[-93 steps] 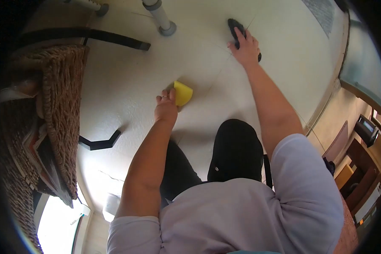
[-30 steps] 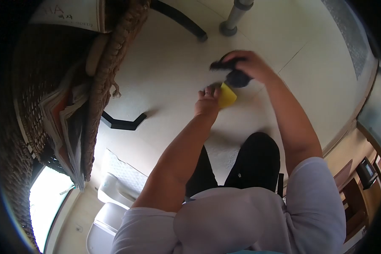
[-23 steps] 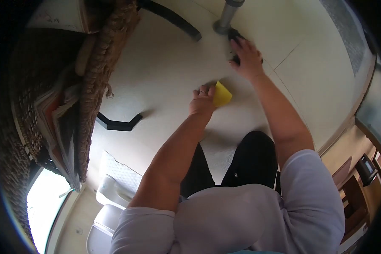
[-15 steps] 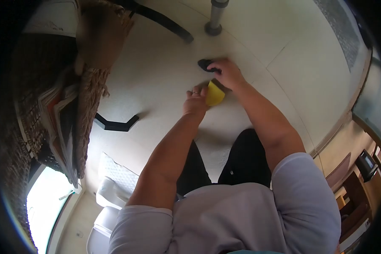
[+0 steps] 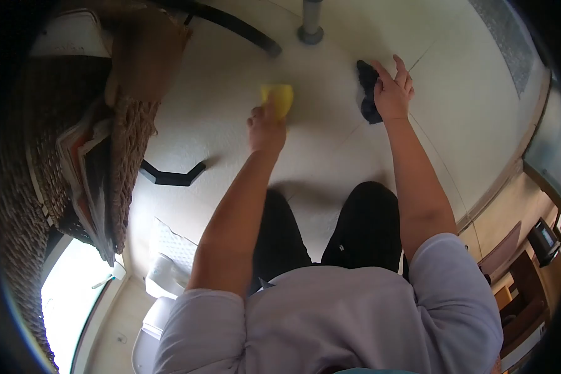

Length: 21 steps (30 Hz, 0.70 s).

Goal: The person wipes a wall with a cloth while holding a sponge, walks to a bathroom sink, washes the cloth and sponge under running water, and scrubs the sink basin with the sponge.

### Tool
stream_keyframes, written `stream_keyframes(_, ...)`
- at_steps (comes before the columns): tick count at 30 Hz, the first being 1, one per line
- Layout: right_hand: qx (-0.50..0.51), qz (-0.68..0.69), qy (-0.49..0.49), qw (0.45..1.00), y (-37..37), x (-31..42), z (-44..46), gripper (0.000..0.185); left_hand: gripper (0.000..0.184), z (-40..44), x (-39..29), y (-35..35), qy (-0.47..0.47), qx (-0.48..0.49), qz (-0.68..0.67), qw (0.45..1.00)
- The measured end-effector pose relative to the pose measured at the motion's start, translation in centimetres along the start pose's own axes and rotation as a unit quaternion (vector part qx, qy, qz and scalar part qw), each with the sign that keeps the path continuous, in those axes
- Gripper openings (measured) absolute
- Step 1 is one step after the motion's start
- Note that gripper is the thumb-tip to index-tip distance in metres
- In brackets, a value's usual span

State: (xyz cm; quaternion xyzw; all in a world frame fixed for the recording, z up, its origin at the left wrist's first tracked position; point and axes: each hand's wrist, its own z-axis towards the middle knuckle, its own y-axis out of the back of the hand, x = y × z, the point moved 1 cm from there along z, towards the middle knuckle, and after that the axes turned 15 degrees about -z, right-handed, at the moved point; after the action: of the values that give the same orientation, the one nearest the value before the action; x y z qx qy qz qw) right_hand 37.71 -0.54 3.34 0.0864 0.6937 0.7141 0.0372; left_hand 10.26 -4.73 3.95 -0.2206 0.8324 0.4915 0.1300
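Observation:
My left hand (image 5: 267, 129) is closed on a yellow piece (image 5: 279, 98), which is blurred and lies over the pale floor (image 5: 224, 124). Farther right, my right hand (image 5: 394, 93) has its thumb against a crumpled dark cloth (image 5: 368, 92). Its other fingers point upward, spread away from the cloth. The two hands are well apart, with bare floor between them. How firmly the thumb presses the cloth is hard to tell.
A wicker basket (image 5: 134, 137) with papers (image 5: 78, 159) stands at the left. A grey leg (image 5: 311, 22) and a curved black bar (image 5: 237, 25) are at the top. An angled black piece (image 5: 173, 177) lies left of my left arm. Wooden furniture (image 5: 523, 287) is at the lower right.
My left hand has moved up and left with the yellow piece. My right hand has moved right with the dark cloth, away from the left hand, and its fingers have spread.

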Motion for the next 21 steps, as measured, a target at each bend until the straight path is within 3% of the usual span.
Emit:
stream_keyframes(1,0.010,-0.072,-0.008,0.997,1.0,0.8,-0.1,0.038,0.071,0.7,-0.8,-1.1,0.017,0.013,0.037,0.999)
stream_keyframes(3,0.051,-0.064,0.039,0.996,0.4,1.6,-0.9,0.039,0.069,1.2,-3.3,-3.9,0.051,0.040,0.108,0.992)
stream_keyframes(5,0.066,-0.054,0.084,0.993,0.0,1.7,-1.8,0.041,0.071,-0.7,-6.4,-5.1,-0.045,0.169,0.146,0.974)
stream_keyframes(8,0.075,0.005,0.138,0.988,-0.4,0.3,-2.3,0.043,0.070,-3.7,-6.2,-6.2,-0.153,0.256,0.062,0.952)
stream_keyframes(10,0.119,0.100,0.157,0.975,-1.7,-1.4,-1.1,0.045,0.068,-4.2,-2.7,-6.9,-0.178,0.203,0.067,0.961)
stream_keyframes(13,0.026,0.227,0.074,0.971,-2.0,1.0,-0.6,0.049,0.068,-4.4,2.3,-2.8,-0.214,0.024,-0.006,0.977)
stream_keyframes(15,0.026,0.079,0.140,0.987,-1.9,5.3,-2.2,0.040,0.068,-4.2,4.4,0.0,-0.006,-0.001,-0.141,0.990)
stream_keyframes(16,0.039,0.019,0.175,0.984,-2.2,7.7,-4.0,0.036,0.068,-4.0,5.5,0.5,0.026,-0.026,-0.131,0.991)
stream_keyframes(18,0.095,0.065,0.290,0.950,-2.7,11.8,-8.4,0.030,0.068,-3.5,6.7,1.0,0.072,-0.077,-0.146,0.984)
stream_keyframes(20,0.055,0.122,0.373,0.918,-3.3,13.6,-13.1,0.030,0.068,-3.1,7.9,0.6,0.064,-0.079,-0.145,0.984)
stream_keyframes(21,0.105,0.145,0.404,0.897,-3.0,13.7,-14.5,0.030,0.068,-3.2,7.9,0.8,0.062,-0.082,-0.145,0.984)
